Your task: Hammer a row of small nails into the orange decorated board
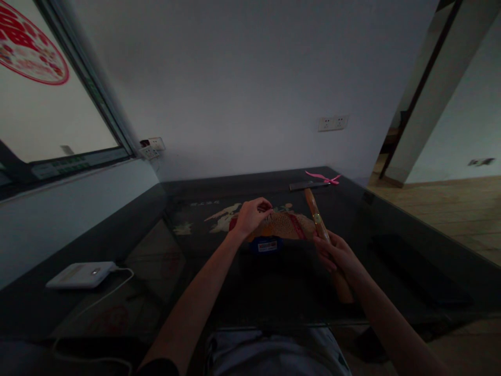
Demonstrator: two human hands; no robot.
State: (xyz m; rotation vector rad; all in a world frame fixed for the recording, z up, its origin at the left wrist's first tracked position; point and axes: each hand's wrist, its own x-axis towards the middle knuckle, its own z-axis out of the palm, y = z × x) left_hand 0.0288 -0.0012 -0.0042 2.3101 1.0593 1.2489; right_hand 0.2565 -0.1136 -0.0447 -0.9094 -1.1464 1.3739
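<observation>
My right hand (334,253) is wrapped round a long, slim brown wooden piece (318,219) with a small shiny fitting partway along. Its upper end points away from me and its lower end shows below my palm. My left hand (253,215) has its fingers curled in a pinch above a curved, speckled brown piece (285,223) with a dark red band. Whatever may be between those fingertips is too small to make out. Just in front of the speckled piece is a blue object (266,244) with a white label, partly hidden.
The dark glossy table (297,297) carries a printed floral picture. At its back lie a dark flat bar (307,185) and a pink ribbon (331,180). A white device (82,275) with a cable is at left; a long black object (418,269) is at right.
</observation>
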